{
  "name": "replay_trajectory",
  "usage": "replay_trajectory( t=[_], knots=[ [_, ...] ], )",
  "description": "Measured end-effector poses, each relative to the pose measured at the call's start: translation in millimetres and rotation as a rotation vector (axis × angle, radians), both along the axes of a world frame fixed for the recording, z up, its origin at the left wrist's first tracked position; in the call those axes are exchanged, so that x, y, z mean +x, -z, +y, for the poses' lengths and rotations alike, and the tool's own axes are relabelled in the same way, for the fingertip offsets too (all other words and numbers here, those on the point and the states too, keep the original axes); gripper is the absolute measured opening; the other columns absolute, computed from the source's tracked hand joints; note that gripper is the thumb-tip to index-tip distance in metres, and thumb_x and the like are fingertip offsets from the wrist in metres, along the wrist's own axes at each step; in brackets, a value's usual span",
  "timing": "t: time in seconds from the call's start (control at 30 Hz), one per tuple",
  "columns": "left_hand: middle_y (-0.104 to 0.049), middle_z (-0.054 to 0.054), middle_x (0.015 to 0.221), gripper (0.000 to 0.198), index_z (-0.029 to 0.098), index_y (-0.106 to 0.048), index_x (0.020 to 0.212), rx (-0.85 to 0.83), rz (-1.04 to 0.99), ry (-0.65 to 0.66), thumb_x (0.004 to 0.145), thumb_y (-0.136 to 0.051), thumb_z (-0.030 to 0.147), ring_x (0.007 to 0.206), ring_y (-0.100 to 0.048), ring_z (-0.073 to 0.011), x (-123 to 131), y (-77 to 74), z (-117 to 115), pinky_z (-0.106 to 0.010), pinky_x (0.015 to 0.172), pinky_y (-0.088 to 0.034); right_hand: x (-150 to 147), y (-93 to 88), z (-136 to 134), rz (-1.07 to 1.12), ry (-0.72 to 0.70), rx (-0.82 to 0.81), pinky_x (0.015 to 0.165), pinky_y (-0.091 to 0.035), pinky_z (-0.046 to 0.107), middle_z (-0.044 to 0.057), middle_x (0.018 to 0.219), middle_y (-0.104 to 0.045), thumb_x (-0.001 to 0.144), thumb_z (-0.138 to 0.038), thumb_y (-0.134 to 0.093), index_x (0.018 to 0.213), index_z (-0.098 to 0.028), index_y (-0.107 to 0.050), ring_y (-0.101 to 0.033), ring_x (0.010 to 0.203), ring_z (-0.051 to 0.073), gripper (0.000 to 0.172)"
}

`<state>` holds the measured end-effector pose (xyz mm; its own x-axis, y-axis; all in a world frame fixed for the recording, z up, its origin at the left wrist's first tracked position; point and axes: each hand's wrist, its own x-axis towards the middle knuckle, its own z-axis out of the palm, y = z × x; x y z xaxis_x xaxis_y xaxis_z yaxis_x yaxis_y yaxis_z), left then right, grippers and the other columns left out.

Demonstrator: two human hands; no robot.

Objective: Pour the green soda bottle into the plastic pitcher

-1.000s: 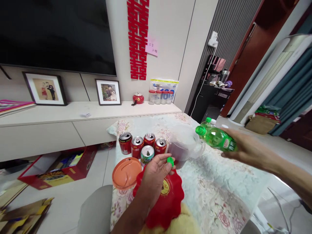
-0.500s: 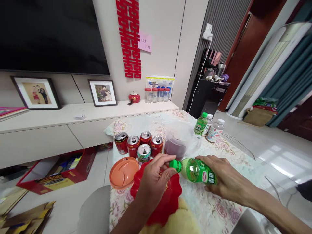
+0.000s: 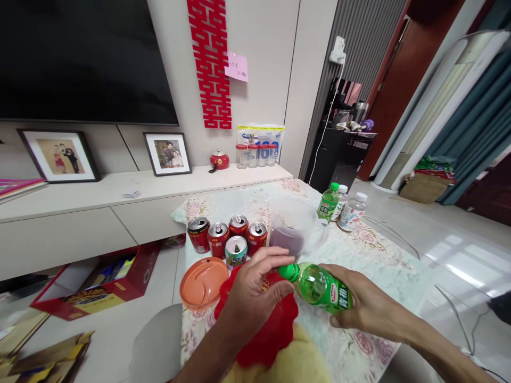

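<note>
My right hand [image 3: 369,306] grips a small green drink bottle [image 3: 319,286], held almost on its side above the table with its neck pointing left. The fingers of my left hand [image 3: 255,292] are pinched around the bottle's green cap at the neck. Below both hands lies a red scalloped plate [image 3: 275,335]. Just behind them stands a clear plastic pitcher [image 3: 293,229] with dark purple liquid in it.
Several opened red cans [image 3: 223,238] and an orange lid [image 3: 203,276] sit at the table's left. Another green bottle [image 3: 328,202] and two clear bottles [image 3: 351,211] stand at the far right. A TV cabinet [image 3: 99,207] runs behind; boxes lie on the floor at left.
My right hand brought the green bottle down from the right to in front of me. My left hand, which held the loose green cap, is now closed on the bottle's neck.
</note>
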<state>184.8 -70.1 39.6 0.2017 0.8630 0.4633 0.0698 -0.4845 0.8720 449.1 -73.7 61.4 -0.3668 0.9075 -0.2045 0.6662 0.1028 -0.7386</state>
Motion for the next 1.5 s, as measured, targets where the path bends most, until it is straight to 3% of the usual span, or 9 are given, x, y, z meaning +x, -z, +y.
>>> replay_trajectory(
  t=[0.13, 0.3, 0.4, 0.67, 0.8, 0.97, 1.1, 1.33, 1.5],
  knots=[
    [-0.074, -0.003, 0.1, 0.01, 0.027, -0.082, 0.094, -0.105, -0.052, -0.075, 0.086, -0.075, 0.026, 0.096, -0.071, -0.0186, 4, 1.9, -2, -0.029, 0.084, -0.057, -4, 7.9, -3, -0.021, 0.011, 0.036, 0.097, -0.05, 0.04, 0.005, 0.126, -0.068, 0.062, -0.017, -0.077, 0.13, -0.025, -0.065, -0.063, 0.112, 0.029, 0.07],
    [-0.074, -0.003, 0.115, 0.035, 0.029, -0.077, 0.114, -0.119, -0.008, -0.062, 0.085, -0.067, 0.014, 0.11, -0.068, -0.0193, 5, 4.2, -3, -0.033, 0.096, -0.054, -4, 19.2, -6, -0.005, 0.046, 0.025, 0.098, -0.05, 0.042, 0.003, 0.125, -0.07, 0.061, -0.016, -0.076, 0.134, -0.026, -0.063, -0.064, 0.111, 0.029, 0.074],
    [-0.07, -0.005, 0.124, 0.033, 0.027, -0.075, 0.117, -0.092, 0.013, -0.052, 0.088, -0.064, 0.018, 0.117, -0.066, -0.0211, 4, 3.9, -4, -0.035, 0.099, -0.055, -2, 22.7, -7, 0.016, 0.05, 0.054, 0.099, -0.049, 0.041, 0.003, 0.129, -0.069, 0.064, -0.016, -0.075, 0.136, -0.028, -0.062, -0.063, 0.115, 0.028, 0.074],
    [-0.074, -0.002, 0.097, 0.017, 0.027, -0.08, 0.099, -0.108, 0.105, -0.135, 0.084, -0.074, 0.027, 0.076, -0.065, -0.0155, 4, -7.5, -10, -0.03, 0.071, -0.054, -6, 19.7, -9, -0.073, 0.013, 0.167, 0.097, -0.049, 0.042, 0.002, 0.122, -0.069, 0.065, -0.017, -0.076, 0.125, -0.03, -0.067, -0.062, 0.112, 0.028, 0.062],
    [-0.077, -0.002, 0.116, 0.036, 0.03, -0.074, 0.117, -0.202, 0.038, -0.058, 0.084, -0.066, 0.017, 0.103, -0.069, -0.0205, 4, -7.3, -8, -0.037, 0.094, -0.053, -8, 24.6, -8, -0.021, 0.04, 0.156, 0.1, -0.048, 0.041, 0.003, 0.127, -0.069, 0.065, -0.016, -0.075, 0.131, -0.029, -0.065, -0.062, 0.116, 0.028, 0.068],
    [-0.057, -0.013, 0.149, 0.088, 0.027, -0.046, 0.15, -0.386, -0.106, -0.006, 0.073, -0.086, 0.042, 0.129, -0.057, -0.0318, 7, -2.4, -11, -0.045, 0.101, -0.051, -14, 25.8, -13, 0.098, 0.082, 0.088, 0.108, -0.046, 0.044, 0.006, 0.143, -0.063, 0.065, -0.018, -0.077, 0.142, -0.027, -0.058, -0.058, 0.128, 0.031, 0.079],
    [-0.07, -0.011, 0.122, 0.08, 0.023, -0.06, 0.129, -0.508, -0.115, 0.075, 0.063, -0.092, 0.053, 0.114, -0.065, -0.034, 11, -6.0, -25, -0.044, 0.095, -0.053, -28, 18.3, -19, 0.208, 0.038, 0.042, 0.109, -0.047, 0.042, 0.006, 0.148, -0.061, 0.065, -0.017, -0.079, 0.147, -0.028, -0.055, -0.057, 0.132, 0.032, 0.086],
    [-0.075, -0.002, 0.104, 0.053, 0.026, -0.067, 0.109, -0.382, 0.135, -0.011, 0.06, -0.089, 0.025, 0.097, -0.071, -0.0286, 10, -28.4, -37, -0.038, 0.084, -0.059, -65, -5.3, -24, 0.476, -0.098, -0.002, 0.095, -0.057, 0.039, 0.001, 0.143, -0.065, 0.072, -0.028, -0.083, 0.149, -0.034, -0.053, -0.068, 0.115, 0.032, 0.083],
    [-0.079, -0.003, 0.098, 0.054, 0.029, -0.068, 0.114, -0.273, 0.107, -0.161, 0.062, -0.085, 0.027, 0.091, -0.075, -0.0286, -26, -80.7, -26, -0.036, 0.07, -0.063, -50, 2.9, -27, 0.39, -0.07, 0.062, 0.118, -0.043, 0.053, 0.0, 0.166, -0.041, 0.069, -0.042, -0.091, 0.16, -0.043, -0.035, -0.04, 0.15, 0.038, 0.107]
  ],
)
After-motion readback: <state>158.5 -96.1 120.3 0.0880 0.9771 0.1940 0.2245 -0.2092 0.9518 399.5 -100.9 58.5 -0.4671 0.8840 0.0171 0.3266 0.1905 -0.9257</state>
